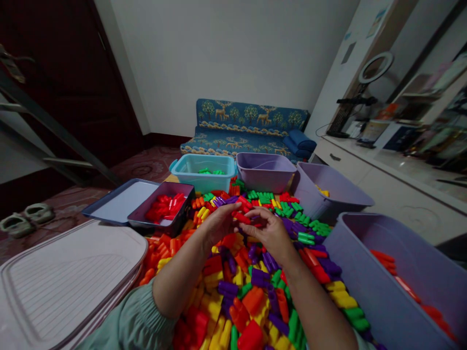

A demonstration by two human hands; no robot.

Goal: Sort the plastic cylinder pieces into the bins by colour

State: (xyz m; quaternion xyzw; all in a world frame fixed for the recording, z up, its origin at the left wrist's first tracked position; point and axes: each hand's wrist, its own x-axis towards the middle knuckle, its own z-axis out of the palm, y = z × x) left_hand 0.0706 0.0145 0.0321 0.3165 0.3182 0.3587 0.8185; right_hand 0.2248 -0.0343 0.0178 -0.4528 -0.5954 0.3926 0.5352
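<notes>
Both my hands meet above a wide heap of plastic pieces (219, 296) in red, orange, yellow, green and purple. My left hand (222, 221) has its fingers closed round red pieces (241, 217) at the middle of the view. From the other side, my right hand (268, 226) pinches the same red pieces with thumb and fingers. Several red pieces lie in a dark-rimmed tin (160, 228) to the left. Green pieces sit in a light-blue bin (206, 182) at the back.
A purple bin (266, 177) stands behind the heap. Two more bins, one with yellow pieces (333, 201) and one with orange-red pieces (357, 272), line the right. White lids (73, 277) lie left. A patterned sofa (248, 129) is beyond.
</notes>
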